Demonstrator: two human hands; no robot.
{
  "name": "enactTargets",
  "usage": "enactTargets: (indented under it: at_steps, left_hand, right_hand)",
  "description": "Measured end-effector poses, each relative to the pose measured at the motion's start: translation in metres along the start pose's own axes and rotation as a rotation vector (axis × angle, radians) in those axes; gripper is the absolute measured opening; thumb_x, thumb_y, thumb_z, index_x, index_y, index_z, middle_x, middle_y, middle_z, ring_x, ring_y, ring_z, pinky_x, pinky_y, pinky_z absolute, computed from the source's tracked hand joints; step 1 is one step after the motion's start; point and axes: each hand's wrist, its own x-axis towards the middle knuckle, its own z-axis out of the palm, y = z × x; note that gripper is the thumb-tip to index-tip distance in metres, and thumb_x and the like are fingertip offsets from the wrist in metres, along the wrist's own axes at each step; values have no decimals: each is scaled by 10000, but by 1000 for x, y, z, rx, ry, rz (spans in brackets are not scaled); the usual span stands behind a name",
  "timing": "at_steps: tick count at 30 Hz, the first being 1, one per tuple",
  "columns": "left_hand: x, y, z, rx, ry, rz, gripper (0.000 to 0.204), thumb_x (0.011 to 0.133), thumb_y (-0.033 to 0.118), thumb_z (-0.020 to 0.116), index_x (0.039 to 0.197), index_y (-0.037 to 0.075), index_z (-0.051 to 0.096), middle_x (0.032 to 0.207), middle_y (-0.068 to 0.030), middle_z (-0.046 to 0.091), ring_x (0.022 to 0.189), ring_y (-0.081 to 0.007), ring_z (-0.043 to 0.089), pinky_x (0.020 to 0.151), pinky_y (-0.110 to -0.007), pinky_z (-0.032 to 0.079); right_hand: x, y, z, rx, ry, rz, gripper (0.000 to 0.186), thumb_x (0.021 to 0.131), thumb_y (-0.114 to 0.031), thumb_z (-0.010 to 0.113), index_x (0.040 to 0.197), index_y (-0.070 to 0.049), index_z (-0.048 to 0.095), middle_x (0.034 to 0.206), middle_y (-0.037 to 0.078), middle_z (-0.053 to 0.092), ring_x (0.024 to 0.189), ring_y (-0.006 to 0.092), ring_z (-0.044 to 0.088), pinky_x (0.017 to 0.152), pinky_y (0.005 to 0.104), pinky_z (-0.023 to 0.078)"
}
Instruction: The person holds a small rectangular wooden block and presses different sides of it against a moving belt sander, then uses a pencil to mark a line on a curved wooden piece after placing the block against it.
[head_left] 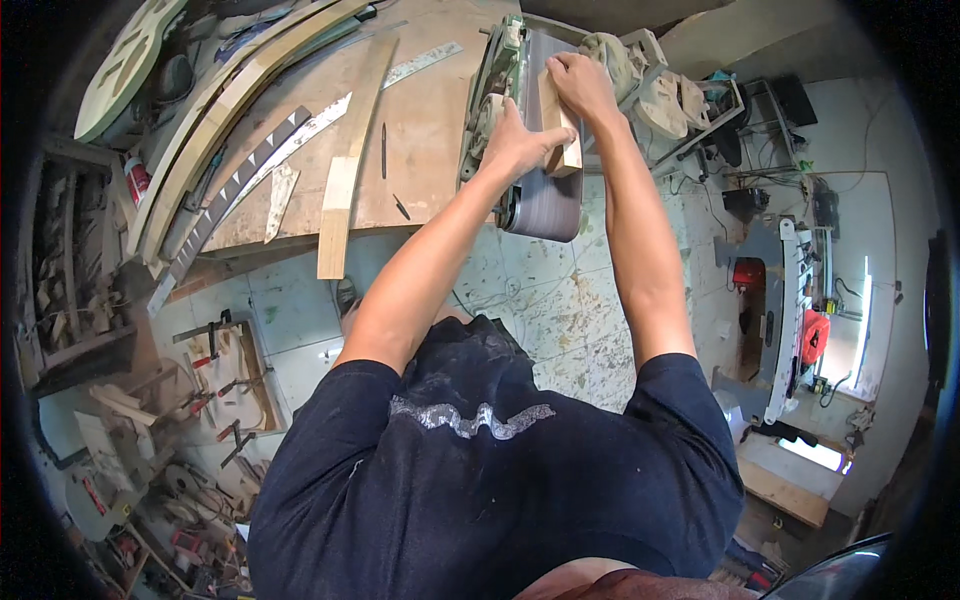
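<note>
A pale wooden block point(571, 160) lies lengthwise on the grey belt of a belt sander point(545, 212) at the top middle. My right hand point(584, 88) is closed over the block's far part, fingers bent onto its top. From the left, my left hand point(520, 146) grips the near end, its thumb lying across the wood. One left finger points up beside the sander's green side frame; the other left fingers are largely hidden. Whether the belt is running cannot be told.
Left of the sander, a wooden workbench point(430, 120) carries a long wood strip point(345, 195) overhanging the front edge, a marked fretboard-like strip point(235, 180), metal rulers and pencils. Curved laminated wood point(225, 100) lies farther left. Clamps point(215, 345) sit low left; a machine with red parts point(790, 320) stands right.
</note>
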Motion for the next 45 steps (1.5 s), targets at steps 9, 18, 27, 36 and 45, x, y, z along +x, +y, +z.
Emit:
enactTargets:
  at_steps: [9,18,27,36,45]
  left_hand:
    - [2,0,-4,-36,-74,-10,1391,597,616,796,1527,-131,81,1560,-335,260,1439,-394,343,1173,-405,323]
    - [0,3,-4,-36,-61,-41,1373,603,606,793,1526,-131,93,1565,-330,251,1459,-391,304,1187,-401,300]
    - [5,-2,-2,-25,-60,-10,1368,608,598,794,1525,-133,91,1546,-333,292,1438,-385,347,1175,-396,320]
    - [4,-8,4,3,26,52,1030,694,432,814,1462,-36,313,1371,-237,531,1258,-317,548,1067,-391,426]
    - [4,-8,7,28,47,40,1067,690,439,811,1474,-50,277,1376,-233,528,1262,-311,546,1070,-387,423]
  right_hand:
    - [-3,-9,-3,-16,8,10,400,946,-361,485,1048,-67,736,998,246,695,964,457,652,881,518,512]
    - [0,-2,2,-4,2,6,411,953,-378,476,1062,-76,733,1016,248,692,981,458,649,889,520,508]
    - [-3,0,1,0,-11,33,409,951,-394,503,1102,-92,733,1044,237,696,1012,443,649,904,498,509]
    - [-7,-2,-8,3,-62,28,446,893,-431,597,1091,-57,734,1028,231,708,999,426,666,888,479,522]
    - [-8,9,-15,11,-79,-21,438,817,-385,658,1052,-22,732,962,265,701,945,438,674,866,476,533]
